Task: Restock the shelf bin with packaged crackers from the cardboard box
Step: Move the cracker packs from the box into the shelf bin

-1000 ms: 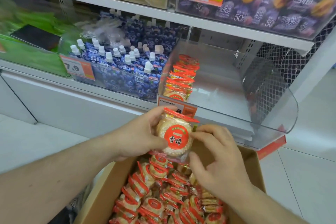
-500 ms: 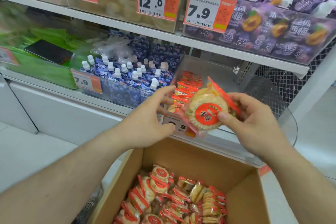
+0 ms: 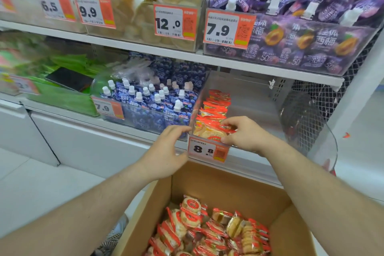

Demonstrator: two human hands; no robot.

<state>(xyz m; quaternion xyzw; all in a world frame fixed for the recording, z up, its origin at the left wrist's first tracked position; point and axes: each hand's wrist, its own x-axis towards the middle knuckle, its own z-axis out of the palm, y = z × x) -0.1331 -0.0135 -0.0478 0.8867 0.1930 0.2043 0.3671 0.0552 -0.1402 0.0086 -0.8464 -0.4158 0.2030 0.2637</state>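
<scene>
Two bare hands were reaching toward the lower shelf. At the far left lay green packets (image 3: 62, 97), and next to them stood blue pouches (image 3: 153, 108) with white caps behind a 7.9 price tag (image 3: 108, 108). The left hand (image 3: 166, 149) was just beside the front left corner of the clear shelf bin (image 3: 259, 114), its fingers loosely bent and holding nothing. Inside the bin, a row of cracker packs (image 3: 214, 110) with red edges stood along the left wall. The right hand (image 3: 245, 133) pinched the front cracker pack (image 3: 209, 133) at the front of this row, just above the 8.8 price tag (image 3: 207, 149). Below the hands stood the open cardboard box (image 3: 228, 183), with many more loose crackers packs (image 3: 207, 230) piled inside.
</scene>
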